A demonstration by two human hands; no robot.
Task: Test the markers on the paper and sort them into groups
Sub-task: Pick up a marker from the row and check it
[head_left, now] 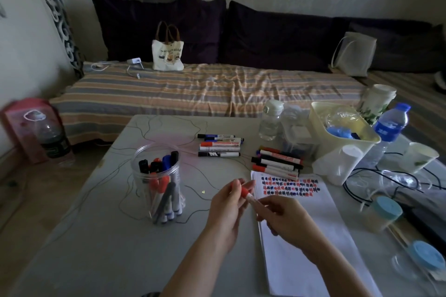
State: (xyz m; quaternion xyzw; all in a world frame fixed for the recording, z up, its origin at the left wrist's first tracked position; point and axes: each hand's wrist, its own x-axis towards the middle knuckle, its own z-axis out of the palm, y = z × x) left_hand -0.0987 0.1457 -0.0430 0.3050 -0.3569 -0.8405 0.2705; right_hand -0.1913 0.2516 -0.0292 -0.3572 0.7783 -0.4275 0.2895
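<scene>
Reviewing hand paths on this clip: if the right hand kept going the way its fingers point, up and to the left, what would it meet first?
The right hand holds the red marker, whose cap end the left hand pinches. Going on, it would meet the left hand's fingers first. Depth is hard to judge from this one view.

Dim room, striped daybed (193, 87), dark cushions (159, 26)

Clear glossy plastic jar (156, 183) with smooth plastic markers. Matt white paper (311, 229), ink marks on top. Matt grey table (101, 236), smooth. Cream plastic bin (342, 128), slight sheen. Transparent plastic water bottle (388, 130). Rumpled striped cloth bedspread (193, 89). Canvas tote bag (167, 55). Dark cloth cushions (277, 36), matt.
</scene>
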